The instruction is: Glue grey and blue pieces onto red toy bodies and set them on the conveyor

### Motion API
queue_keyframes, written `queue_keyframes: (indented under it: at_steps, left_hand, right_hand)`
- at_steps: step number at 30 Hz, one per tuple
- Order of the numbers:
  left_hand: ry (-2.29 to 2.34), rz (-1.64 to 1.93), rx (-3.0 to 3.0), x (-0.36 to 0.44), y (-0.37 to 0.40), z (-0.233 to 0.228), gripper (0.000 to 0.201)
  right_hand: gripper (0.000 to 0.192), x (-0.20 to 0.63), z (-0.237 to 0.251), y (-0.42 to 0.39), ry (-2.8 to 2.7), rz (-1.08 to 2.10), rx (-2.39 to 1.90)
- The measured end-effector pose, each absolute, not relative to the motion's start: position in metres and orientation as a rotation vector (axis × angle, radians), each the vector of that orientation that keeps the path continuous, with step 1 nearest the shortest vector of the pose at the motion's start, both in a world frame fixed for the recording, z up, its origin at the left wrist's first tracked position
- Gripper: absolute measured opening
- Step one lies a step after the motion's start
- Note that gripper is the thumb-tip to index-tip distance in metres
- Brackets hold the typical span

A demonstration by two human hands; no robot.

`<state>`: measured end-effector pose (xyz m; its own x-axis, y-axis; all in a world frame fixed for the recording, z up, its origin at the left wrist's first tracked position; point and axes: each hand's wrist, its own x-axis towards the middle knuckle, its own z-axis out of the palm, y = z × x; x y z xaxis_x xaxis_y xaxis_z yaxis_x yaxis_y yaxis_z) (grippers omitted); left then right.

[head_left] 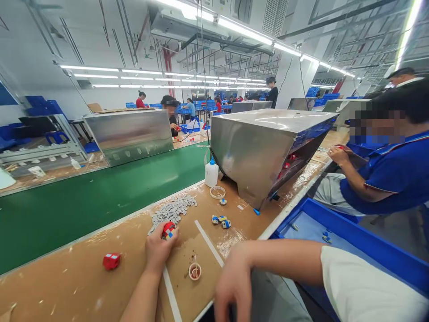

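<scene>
My left hand (pixel 158 251) is closed around a small red toy-like piece (pixel 169 230) with blue, yellow and white patches, above the worktable. Beyond it spreads a pile of small grey flat pieces (pixel 174 208). A second red piece (pixel 111 261) with pale patches lies to its left. Right of this hand stands a small cup (pixel 195 271) of reddish-brown stuff with a thin stick in it. My right hand (pixel 233 281) hangs bent at the wrist over the table's near edge, blurred; its fingertips run out of view, so whether it holds anything is hidden.
Several blue-and-yellow pieces (pixel 221 221) lie ahead, near a shallow round lid (pixel 217 192) and a white bottle (pixel 211 173). A large metal hood (pixel 254 156) stands behind. A green belt (pixel 144 179) runs alongside. To the right are a blue bin (pixel 362 237) and a seated co-worker (pixel 392 170).
</scene>
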<state>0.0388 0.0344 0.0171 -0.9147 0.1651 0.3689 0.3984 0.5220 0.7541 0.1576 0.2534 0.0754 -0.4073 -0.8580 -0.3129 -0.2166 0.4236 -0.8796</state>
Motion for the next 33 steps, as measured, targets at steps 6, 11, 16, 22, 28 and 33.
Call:
queue_keyframes:
  at_steps: [6, 11, 16, 22, 28, 33]
  left_hand:
    - [-2.507, -1.221, -0.545, 0.028, 0.029, 0.013, 0.036]
    - [-2.499, -1.218, -0.589, 0.026, 0.023, 0.010, 0.038]
    - [-2.482, -1.257, -0.600, 0.033, 0.027, 0.013, 0.037]
    - [-2.456, -1.248, -0.644, 0.040, 0.034, 0.017, 0.033]
    - [-2.475, -1.252, -0.679, 0.038, 0.030, 0.012, 0.034]
    - [-2.535, -1.253, -0.677, 0.032, 0.022, 0.003, 0.036]
  right_hand:
    - [0.059, 0.049, 0.075, 0.248, 2.023, -2.181, -0.814]
    - [0.095, 0.016, 0.014, 0.221, 2.249, -2.094, -0.967]
    - [0.122, 0.023, -0.007, 0.216, 2.261, -1.825, -0.983]
    - [0.118, 0.026, 0.004, 0.217, 2.339, -1.710, -1.052]
    - [0.106, 0.030, 0.006, 0.216, 2.475, -1.631, -1.047]
    - [0.088, 0.030, 0.009, 0.212, 2.545, -1.607, -1.026]
